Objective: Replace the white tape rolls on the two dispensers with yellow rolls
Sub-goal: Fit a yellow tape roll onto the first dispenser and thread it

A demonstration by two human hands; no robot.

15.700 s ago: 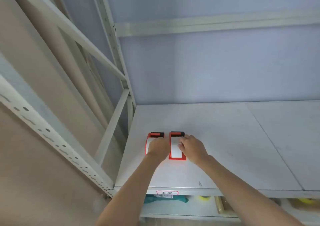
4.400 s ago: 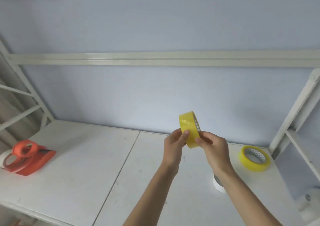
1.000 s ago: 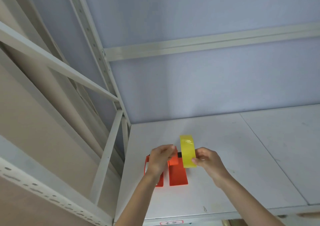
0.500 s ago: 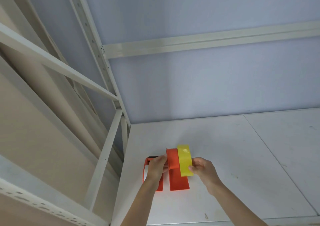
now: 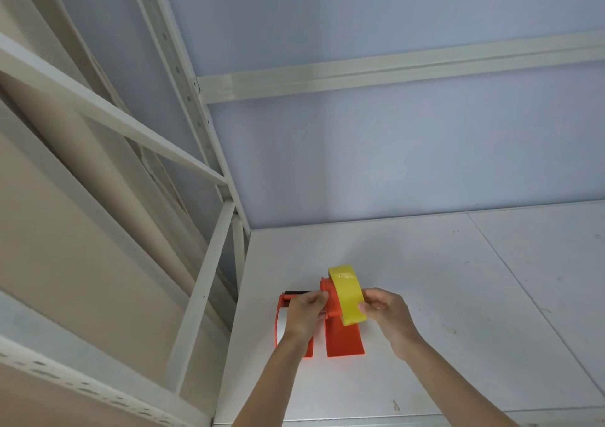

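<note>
Two orange tape dispensers stand side by side near the shelf's front left corner. The right dispenser (image 5: 343, 338) has a yellow tape roll (image 5: 347, 294) pressed against the right side of its orange hub. My right hand (image 5: 388, 315) grips that roll from the right. My left hand (image 5: 306, 313) pinches the hub of the right dispenser from the left. The left dispenser (image 5: 288, 325) carries a white tape roll (image 5: 281, 323), partly hidden behind my left hand.
The white shelf board (image 5: 458, 295) stretches to the right, with a seam running diagonally. A metal upright (image 5: 183, 82) and braces stand at the left. A pale blue wall (image 5: 393, 164) closes the back.
The yellow roll has slid further left against the right dispenser's hub. Both hands have stayed on the roll and the dispenser.
</note>
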